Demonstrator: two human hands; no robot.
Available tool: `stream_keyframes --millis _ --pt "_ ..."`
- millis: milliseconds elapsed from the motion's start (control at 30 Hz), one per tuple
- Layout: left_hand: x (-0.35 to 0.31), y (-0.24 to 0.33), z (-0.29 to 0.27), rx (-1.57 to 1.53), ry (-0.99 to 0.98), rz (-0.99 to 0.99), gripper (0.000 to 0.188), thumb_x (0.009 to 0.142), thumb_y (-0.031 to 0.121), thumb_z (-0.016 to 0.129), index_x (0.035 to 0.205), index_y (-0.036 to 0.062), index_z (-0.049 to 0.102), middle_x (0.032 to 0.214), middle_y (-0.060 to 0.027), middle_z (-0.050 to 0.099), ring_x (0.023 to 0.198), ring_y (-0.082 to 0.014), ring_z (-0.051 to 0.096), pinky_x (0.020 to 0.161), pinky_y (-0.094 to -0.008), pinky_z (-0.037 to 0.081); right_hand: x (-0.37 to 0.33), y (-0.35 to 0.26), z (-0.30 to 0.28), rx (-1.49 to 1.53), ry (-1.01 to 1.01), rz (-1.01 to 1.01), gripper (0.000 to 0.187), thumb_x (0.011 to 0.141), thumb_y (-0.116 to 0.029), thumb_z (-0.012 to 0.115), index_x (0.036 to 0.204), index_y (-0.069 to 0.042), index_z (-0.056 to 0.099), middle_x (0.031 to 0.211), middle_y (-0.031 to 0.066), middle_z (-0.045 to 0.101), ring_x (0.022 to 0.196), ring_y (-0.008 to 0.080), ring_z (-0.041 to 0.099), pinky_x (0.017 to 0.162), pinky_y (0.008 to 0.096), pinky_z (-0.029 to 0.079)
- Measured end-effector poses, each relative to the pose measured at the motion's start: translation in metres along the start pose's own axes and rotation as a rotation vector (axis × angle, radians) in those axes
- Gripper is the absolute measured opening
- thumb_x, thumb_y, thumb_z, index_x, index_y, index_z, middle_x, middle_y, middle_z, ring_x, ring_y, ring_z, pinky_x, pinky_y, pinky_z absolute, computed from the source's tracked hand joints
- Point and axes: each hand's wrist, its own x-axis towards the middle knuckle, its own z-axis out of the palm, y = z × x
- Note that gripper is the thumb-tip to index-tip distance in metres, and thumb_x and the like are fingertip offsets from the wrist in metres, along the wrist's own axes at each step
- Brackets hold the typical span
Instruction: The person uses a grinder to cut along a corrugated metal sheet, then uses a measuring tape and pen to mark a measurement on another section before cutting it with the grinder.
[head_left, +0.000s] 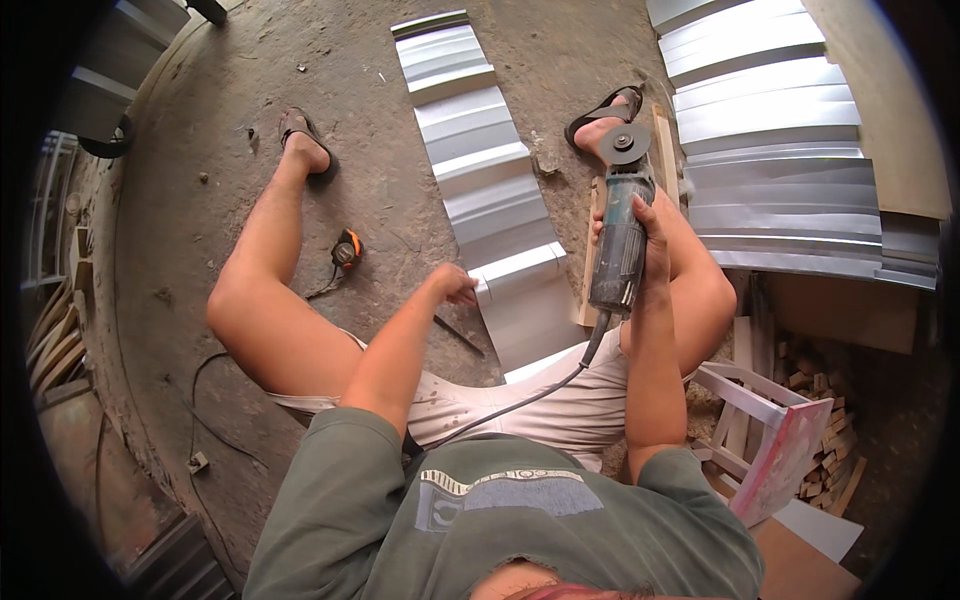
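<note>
A long narrow strip of ribbed silver metal sheet (pixel 488 150) lies on the floor between my legs, its near end reaching my shorts. My left hand (pixel 455 284) is closed at the strip's left edge, fingertips gripping that edge beside a raised rib. In my right hand (pixel 655 240) is a grey-green angle grinder (pixel 620 250), held upright above my right leg. Its dark cutting disc (pixel 625 145) points away from me, and the cord (pixel 520 390) runs from the lower end across my lap. A thin dark rod (pixel 458 336) lies by my left wrist.
An orange-and-black tape measure (pixel 346 248) sits on the floor near my left leg. Larger ribbed metal sheets (pixel 765 110) lie at the right. A white-and-pink wooden stool (pixel 765 440) and stacked wood offcuts (pixel 835 445) are at the lower right. A cable (pixel 195 400) trails at left.
</note>
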Motion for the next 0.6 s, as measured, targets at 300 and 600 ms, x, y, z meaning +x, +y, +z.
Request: stream_keyframes --millis 300,600 --pt "-0.008 0.004 -0.005 -0.042 -0.333 -0.162 0.021 0.101 0.023 0.066 0.101 0.0023 0.069 0.094 -0.0153 0.078 0.086 -0.0279 0.078 0.071 -0.0354 0.060 0.000 0.002 -0.002 0.070 -0.036 0.089 0.057 0.095 -0.047 0.067 0.106 0.009 0.064 0.084 0.0180 0.070 0.071 0.0246 0.072 0.068 0.0348 0.062" --pt "-0.019 0.062 0.002 0.580 -0.152 0.004 0.045 0.101 0.037 0.061 0.099 -0.0052 0.076 0.080 -0.0142 0.078 0.073 -0.0239 0.077 0.071 -0.0333 0.059 0.013 0.015 -0.009 -0.005 0.015 0.034 0.052 0.097 -0.042 0.067 0.113 0.006 0.061 0.091 0.0146 0.070 0.076 0.0224 0.073 0.067 0.0341 0.063"
